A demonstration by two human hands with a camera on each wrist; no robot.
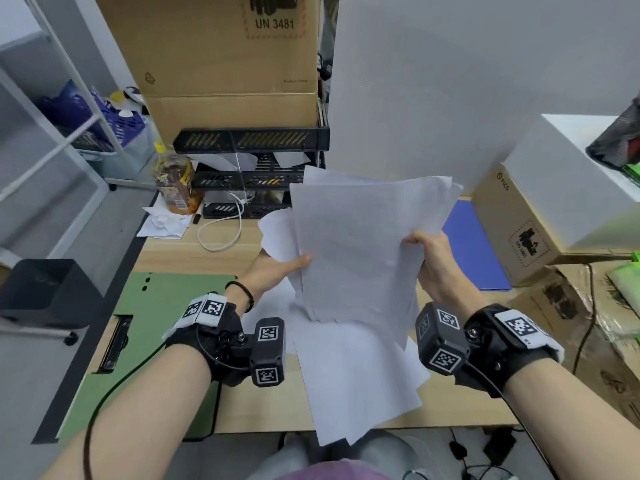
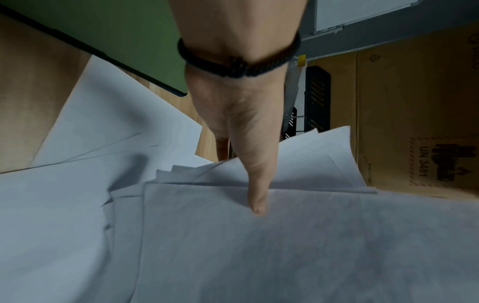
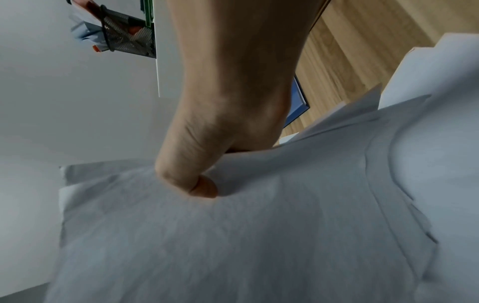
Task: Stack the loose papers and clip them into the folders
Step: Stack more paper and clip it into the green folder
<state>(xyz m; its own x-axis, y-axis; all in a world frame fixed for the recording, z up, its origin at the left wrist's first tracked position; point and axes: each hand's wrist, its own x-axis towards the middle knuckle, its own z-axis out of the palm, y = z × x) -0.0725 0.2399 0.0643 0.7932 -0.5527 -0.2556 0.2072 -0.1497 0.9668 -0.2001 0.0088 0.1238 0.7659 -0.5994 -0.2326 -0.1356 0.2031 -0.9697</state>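
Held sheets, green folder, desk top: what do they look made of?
Held sheets: thin matte white paper; they curl and sag between left hand and right hand.
Green folder: probably stiff plastic board, smooth matte, dark metal-looking clip.
Desk: light wood-grain surface, likely laminate.

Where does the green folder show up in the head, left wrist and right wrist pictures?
Head: the green folder lies open on the desk at lower left, beside the left hand.
Left wrist: its green cover fills the upper left, behind the wrist.
Right wrist: not in view.
Shared landmark: the held sheaf of papers, pinched by the left thumb and by the right hand.
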